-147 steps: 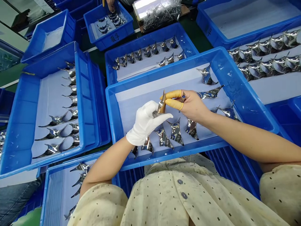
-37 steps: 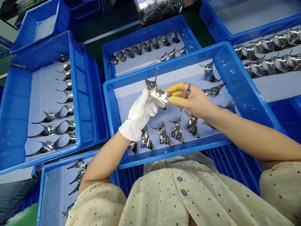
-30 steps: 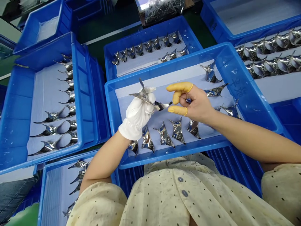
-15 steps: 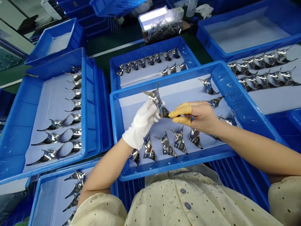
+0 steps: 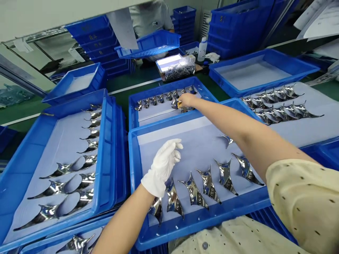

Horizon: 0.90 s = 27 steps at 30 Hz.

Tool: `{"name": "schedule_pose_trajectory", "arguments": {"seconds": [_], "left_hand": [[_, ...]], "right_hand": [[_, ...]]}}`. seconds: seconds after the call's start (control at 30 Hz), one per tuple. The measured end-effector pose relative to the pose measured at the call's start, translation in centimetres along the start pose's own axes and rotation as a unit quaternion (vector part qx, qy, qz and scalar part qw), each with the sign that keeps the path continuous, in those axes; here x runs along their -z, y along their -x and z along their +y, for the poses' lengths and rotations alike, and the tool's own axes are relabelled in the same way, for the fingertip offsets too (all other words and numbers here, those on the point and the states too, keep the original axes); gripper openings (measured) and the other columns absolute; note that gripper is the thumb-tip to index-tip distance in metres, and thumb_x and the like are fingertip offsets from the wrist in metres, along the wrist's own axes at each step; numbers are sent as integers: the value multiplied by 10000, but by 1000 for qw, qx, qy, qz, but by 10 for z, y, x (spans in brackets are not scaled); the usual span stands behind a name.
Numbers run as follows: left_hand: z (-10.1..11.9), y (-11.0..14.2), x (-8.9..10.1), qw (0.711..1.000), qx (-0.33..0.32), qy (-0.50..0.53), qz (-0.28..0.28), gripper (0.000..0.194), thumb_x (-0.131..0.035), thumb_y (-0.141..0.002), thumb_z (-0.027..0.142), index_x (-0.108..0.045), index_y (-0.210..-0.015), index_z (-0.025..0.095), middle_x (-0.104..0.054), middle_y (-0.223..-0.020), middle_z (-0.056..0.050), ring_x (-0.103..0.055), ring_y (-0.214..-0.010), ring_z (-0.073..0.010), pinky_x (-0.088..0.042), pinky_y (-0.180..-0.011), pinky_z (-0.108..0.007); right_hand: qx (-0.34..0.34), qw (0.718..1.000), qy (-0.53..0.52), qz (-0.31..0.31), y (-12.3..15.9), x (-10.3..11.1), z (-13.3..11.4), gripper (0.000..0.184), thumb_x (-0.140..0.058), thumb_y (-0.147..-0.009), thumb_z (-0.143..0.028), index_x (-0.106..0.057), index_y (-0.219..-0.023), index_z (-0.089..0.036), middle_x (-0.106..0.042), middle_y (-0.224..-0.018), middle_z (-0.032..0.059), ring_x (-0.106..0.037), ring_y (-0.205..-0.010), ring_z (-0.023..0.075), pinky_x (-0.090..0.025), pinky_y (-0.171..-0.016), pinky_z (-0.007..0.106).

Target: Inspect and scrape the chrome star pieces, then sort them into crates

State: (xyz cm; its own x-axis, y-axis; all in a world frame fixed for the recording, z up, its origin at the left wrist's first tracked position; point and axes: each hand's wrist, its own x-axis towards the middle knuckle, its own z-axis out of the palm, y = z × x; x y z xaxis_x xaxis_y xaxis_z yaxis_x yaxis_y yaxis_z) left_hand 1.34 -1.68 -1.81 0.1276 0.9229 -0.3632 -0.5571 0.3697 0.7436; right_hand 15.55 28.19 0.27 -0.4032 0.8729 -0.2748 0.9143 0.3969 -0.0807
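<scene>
My left hand [image 5: 164,163], in a white glove, hovers over the near blue tray [image 5: 201,225] with its fingers loosely bent and nothing in them. Several shiny, pointed metal pieces [image 5: 194,190] lie in a row along that tray's front side. My right arm stretches forward, and my right hand [image 5: 185,101] is in the back blue tray [image 5: 134,116]. Its fingers, wearing yellow finger cots, pinch a shiny metal piece [image 5: 174,103] low beside the other pieces there; the hand partly hides them. A row of similar pieces [image 5: 153,100] stands along the back.
A deep blue tray [image 5: 104,165] on the left holds rows of pointed metal pieces. More pieces [image 5: 286,111] line a white sheet at the right. Behind stand a paper-lined blue tray [image 5: 225,83], a plastic-wrapped bundle [image 5: 180,68] and a white bottle [image 5: 202,49].
My right hand has moved from beside my left hand forward into the back tray with the metal piece. My left hand has let go of it. The view has tilted up.
</scene>
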Motion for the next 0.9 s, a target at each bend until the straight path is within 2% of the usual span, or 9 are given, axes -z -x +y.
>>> {"name": "schedule_pose_trajectory", "arguments": {"seconds": [0.13, 0.23, 0.3, 0.43, 0.53, 0.6, 0.7, 0.8, 0.9], "left_hand": [[0, -1, -1, 1000, 9, -1, -15, 450, -988, -758, 430, -793, -1063, 162, -700, -919, -33, -599, -626, -66, -486, -583, -194], [-1, 0, -4, 999, 16, -15, -27, 469, -995, -747, 453, -804, -1062, 163, -707, -919, -35, -603, -618, -66, -486, -580, -193], [-1, 1, -4, 999, 14, -28, -32, 462, -988, -759, 459, -809, -1064, 162, -710, -920, -38, -606, -618, -68, -490, -577, -192], [-1, 2, -2, 999, 6, -32, -32, 433, -977, -784, 430, -805, -1068, 151, -707, -910, -39, -610, -616, -71, -498, -560, -186], [0, 3, -3, 999, -6, -22, -30, 450, -996, -767, 422, -800, -1059, 141, -712, -888, -32, -610, -596, -64, -500, -539, -172], [0, 2, -5, 999, -6, -20, -40, 463, -1010, -754, 414, -799, -1057, 135, -714, -870, -26, -620, -598, -65, -513, -543, -166], [-3, 0, -8, 998, -1, -25, -58, 487, -1032, -726, 407, -798, -1053, 134, -713, -849, -12, -629, -598, -65, -528, -551, -164], [-8, -5, -6, 998, -7, -30, -53, 541, -1055, -681, 438, -794, -1038, 126, -713, -838, -8, -624, -585, -59, -521, -539, -157], [-12, -11, 3, 999, -12, -35, -35, 545, -1059, -668, 421, -785, -1035, 126, -709, -833, -7, -623, -591, -56, -511, -538, -150]], "right_hand": [[-4, 998, -12, -60, -11, -17, -6, 330, -788, -999, -404, -800, -1159, -116, -817, -1095, 114, -755, -971, 218, -571, -833, 302], [12, 996, -18, -90, -9, -18, -6, 301, -758, -1028, -426, -783, -1132, -145, -804, -1103, 72, -754, -962, 196, -611, -901, 342], [20, 997, -16, -67, -2, -11, -1, 295, -768, -1005, -380, -803, -1177, -143, -813, -1178, 118, -757, -1061, 245, -576, -903, 315], [-12, 998, 3, 56, 40, 17, 24, 451, -613, -1060, -417, -773, -1344, -105, -745, -1399, 223, -679, -1327, 395, -529, -977, 369], [-58, 993, 54, 84, 97, 26, 53, 437, -616, -1045, -459, -823, -1223, -118, -794, -1254, 215, -706, -1268, 414, -544, -955, 394], [-98, 990, 97, 39, 134, 19, 71, 414, -665, -1019, -470, -833, -1178, -127, -807, -1193, 209, -727, -1217, 403, -562, -924, 396], [-159, 979, 121, -33, 172, -11, 89, 465, -713, -996, -488, -811, -1211, -88, -794, -1236, 242, -744, -1179, 410, -592, -910, 431], [-175, 978, 107, -49, 184, -42, 99, 496, -757, -965, -462, -781, -1265, -68, -786, -1272, 251, -754, -1173, 394, -608, -904, 420], [-174, 980, 91, -25, 189, -54, 100, 420, -693, -975, -261, -728, -1346, -67, -774, -1313, 255, -750, -1214, 366, -587, -899, 370]]}}
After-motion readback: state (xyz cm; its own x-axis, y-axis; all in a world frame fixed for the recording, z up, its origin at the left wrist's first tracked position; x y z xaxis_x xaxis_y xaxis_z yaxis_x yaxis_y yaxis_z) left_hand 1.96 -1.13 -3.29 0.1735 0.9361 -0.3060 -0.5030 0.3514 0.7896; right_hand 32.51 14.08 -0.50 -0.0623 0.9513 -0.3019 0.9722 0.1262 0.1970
